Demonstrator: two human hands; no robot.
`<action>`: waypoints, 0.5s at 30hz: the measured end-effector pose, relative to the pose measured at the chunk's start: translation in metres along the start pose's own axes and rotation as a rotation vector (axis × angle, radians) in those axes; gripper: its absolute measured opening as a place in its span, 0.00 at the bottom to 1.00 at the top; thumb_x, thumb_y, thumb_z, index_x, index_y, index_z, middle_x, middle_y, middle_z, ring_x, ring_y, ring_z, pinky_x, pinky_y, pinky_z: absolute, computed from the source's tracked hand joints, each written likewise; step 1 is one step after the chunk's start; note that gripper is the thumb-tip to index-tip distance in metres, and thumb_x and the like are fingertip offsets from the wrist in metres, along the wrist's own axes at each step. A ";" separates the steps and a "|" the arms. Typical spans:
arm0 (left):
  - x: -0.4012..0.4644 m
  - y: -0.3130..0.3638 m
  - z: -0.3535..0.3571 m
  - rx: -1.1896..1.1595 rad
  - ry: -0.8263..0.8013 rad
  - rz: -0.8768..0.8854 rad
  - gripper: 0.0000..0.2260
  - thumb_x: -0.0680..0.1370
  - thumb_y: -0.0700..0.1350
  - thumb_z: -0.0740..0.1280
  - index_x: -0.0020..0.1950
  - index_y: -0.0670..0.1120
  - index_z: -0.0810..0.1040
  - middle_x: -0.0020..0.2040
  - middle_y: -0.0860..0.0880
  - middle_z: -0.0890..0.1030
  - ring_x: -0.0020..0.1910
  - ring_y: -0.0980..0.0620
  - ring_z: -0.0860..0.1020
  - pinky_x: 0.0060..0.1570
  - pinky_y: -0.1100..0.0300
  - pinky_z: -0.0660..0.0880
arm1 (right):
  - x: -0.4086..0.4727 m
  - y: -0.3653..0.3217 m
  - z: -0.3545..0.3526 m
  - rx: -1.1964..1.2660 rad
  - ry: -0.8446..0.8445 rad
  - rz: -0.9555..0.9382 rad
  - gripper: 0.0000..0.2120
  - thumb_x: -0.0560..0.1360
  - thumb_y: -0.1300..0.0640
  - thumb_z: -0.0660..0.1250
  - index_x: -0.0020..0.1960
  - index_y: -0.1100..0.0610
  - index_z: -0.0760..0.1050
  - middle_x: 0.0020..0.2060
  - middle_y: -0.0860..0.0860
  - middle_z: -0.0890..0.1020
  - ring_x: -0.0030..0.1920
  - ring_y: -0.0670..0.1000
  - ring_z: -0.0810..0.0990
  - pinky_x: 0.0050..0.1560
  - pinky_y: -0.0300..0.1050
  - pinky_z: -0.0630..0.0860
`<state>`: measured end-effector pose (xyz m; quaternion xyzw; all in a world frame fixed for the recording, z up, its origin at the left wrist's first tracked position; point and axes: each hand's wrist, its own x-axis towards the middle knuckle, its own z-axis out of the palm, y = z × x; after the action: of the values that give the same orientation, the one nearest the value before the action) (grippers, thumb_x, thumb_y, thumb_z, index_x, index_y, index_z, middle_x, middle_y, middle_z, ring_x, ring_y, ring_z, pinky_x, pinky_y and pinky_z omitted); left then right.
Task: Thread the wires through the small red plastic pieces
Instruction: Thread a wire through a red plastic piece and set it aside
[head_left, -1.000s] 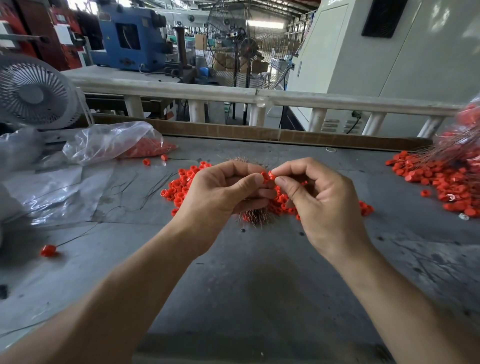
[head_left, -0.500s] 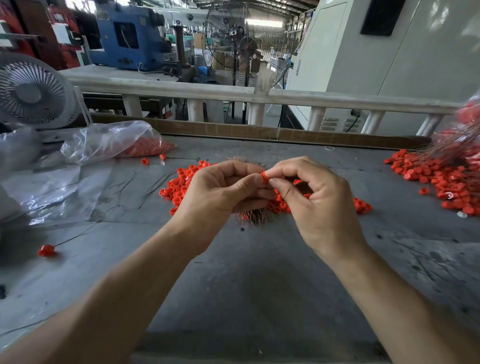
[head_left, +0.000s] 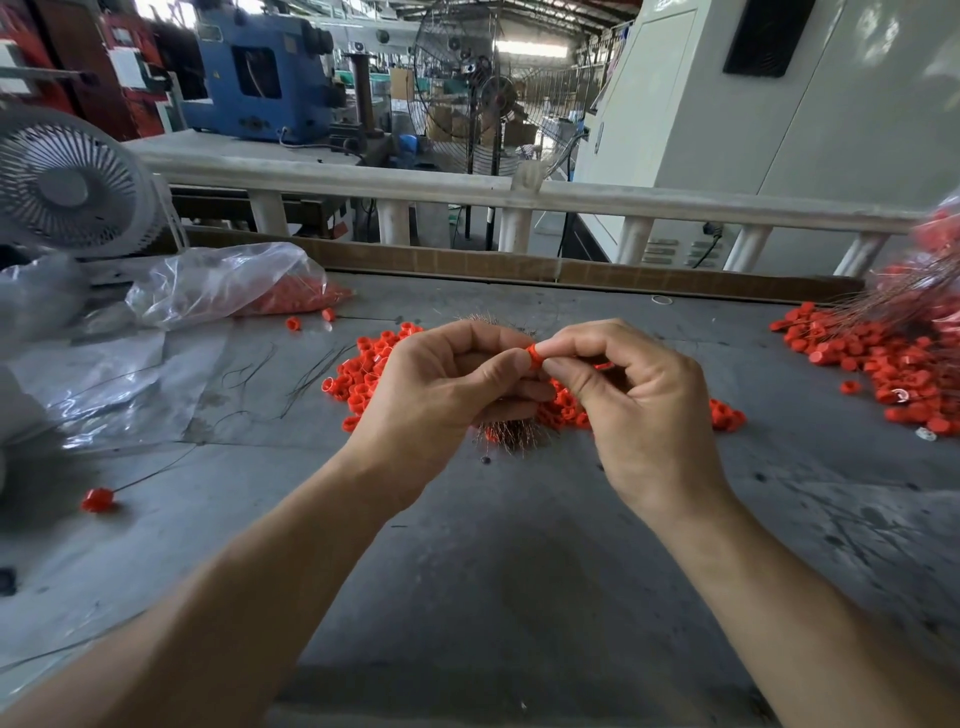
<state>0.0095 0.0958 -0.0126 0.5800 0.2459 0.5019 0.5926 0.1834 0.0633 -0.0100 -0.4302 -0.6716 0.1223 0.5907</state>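
I see both hands' grips, left hand & right hand, pinching one small round red piece w/ a bright glossy rim.

On the tabletop, a heap of plastic pieces lies at centre, partly behind the hands (left hand, right hand). A second heap sits at three o'clock, a bag at ten o'clock, and a fan behind the bag. A single threaded piece lies at eight o'clock.
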 end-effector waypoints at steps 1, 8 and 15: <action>0.000 0.000 0.000 0.007 0.004 0.008 0.12 0.75 0.44 0.72 0.55 0.39 0.82 0.49 0.39 0.86 0.50 0.42 0.86 0.49 0.55 0.83 | 0.000 0.000 0.000 0.001 -0.003 0.001 0.05 0.76 0.63 0.74 0.48 0.54 0.85 0.44 0.46 0.85 0.50 0.51 0.84 0.51 0.40 0.78; -0.003 -0.005 0.006 0.158 0.071 0.161 0.05 0.79 0.35 0.70 0.54 0.40 0.82 0.45 0.42 0.87 0.45 0.45 0.87 0.45 0.59 0.82 | -0.001 -0.003 0.001 -0.004 0.006 -0.006 0.06 0.76 0.63 0.74 0.48 0.53 0.84 0.45 0.44 0.86 0.50 0.47 0.85 0.50 0.34 0.77; -0.002 -0.005 0.008 0.118 0.111 0.128 0.04 0.78 0.37 0.70 0.52 0.41 0.82 0.43 0.44 0.87 0.43 0.49 0.87 0.43 0.61 0.82 | -0.001 -0.004 0.002 -0.196 -0.006 -0.119 0.06 0.76 0.63 0.74 0.51 0.56 0.84 0.47 0.46 0.84 0.52 0.46 0.83 0.53 0.36 0.76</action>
<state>0.0174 0.0916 -0.0159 0.5998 0.2698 0.5546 0.5098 0.1803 0.0606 -0.0088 -0.4450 -0.7065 0.0219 0.5498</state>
